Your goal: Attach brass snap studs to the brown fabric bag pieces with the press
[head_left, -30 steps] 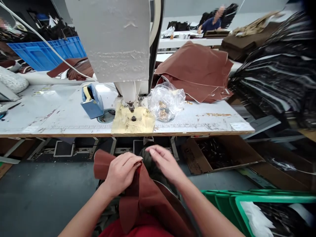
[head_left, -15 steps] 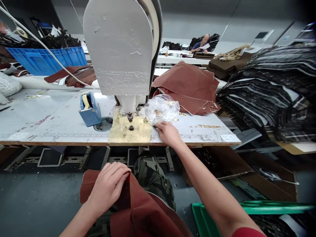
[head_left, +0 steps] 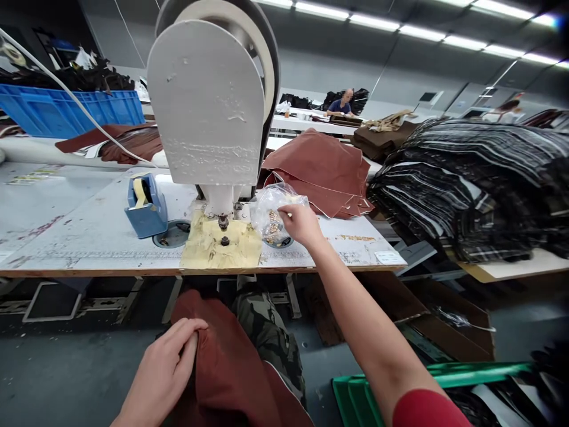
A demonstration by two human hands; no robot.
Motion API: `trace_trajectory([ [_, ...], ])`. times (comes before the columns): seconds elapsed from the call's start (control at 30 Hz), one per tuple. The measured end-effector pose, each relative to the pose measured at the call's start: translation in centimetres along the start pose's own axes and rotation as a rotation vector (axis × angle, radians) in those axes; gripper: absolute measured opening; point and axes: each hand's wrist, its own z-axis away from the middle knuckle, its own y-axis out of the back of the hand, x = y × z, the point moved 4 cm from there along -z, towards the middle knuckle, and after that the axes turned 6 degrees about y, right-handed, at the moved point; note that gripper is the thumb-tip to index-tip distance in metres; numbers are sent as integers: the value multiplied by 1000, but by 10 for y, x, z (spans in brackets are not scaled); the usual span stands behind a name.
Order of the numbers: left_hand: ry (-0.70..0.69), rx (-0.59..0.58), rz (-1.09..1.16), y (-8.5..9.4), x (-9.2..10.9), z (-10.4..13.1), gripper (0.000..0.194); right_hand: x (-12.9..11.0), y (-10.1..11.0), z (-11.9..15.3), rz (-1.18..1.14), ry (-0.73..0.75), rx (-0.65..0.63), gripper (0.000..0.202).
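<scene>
A reddish-brown piece of fabric [head_left: 222, 350] lies over my lap, and the closed fingers of my left hand [head_left: 164, 362] grip its edge. On the table, my right hand [head_left: 301, 225] pinches the side of a clear plastic bag [head_left: 267, 204]. Small brass-coloured pieces show through the bag, too small to name. Partly under it is a round dish [head_left: 284, 242] with small bits in it. Left of the bag stands a grey press machine [head_left: 207, 107], its punch above a small die [head_left: 224, 241] on a yellow-covered base [head_left: 200, 252].
A blue tape dispenser [head_left: 149, 216] and another round dish [head_left: 173, 236] sit left of the machine. Reddish-brown fabric pieces [head_left: 324, 166] are stacked behind the bag. Dark striped fabric [head_left: 466, 178] is piled at right, above a green crate [head_left: 351, 394]. A person [head_left: 341, 105] sits farther back.
My right hand has risen from the table beside the bag to the bag's side, and the bag has shifted, uncovering the dish. My left hand stays on the fabric. The view has tilted up.
</scene>
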Motion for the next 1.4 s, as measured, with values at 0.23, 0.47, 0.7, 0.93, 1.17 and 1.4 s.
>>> trace_trajectory([
  [0.23, 405, -119, 622, -8, -20, 3, 38, 0, -47, -40, 79, -82, -222, 24],
  [0.47, 652, 88, 1161, -29, -31, 19, 54, -8, -23, -11, 38, -104, -8, 28],
  [0.7, 617, -210, 1325, -41, -6, 19, 33, -85, -40, 19, -1002, -65, 143, 15],
  [0.93, 564, -234, 1278, -39, -8, 26, 32, -123, -69, 11, -1587, -273, 48, 18],
  [1.17, 612, -194, 1347, -45, -16, 24, 33, -124, -68, 16, -1797, -417, 64, 23],
  [1.4, 670, -123, 1401, -34, -7, 19, 34, -130, -70, 13, -1902, -470, 88, 23],
])
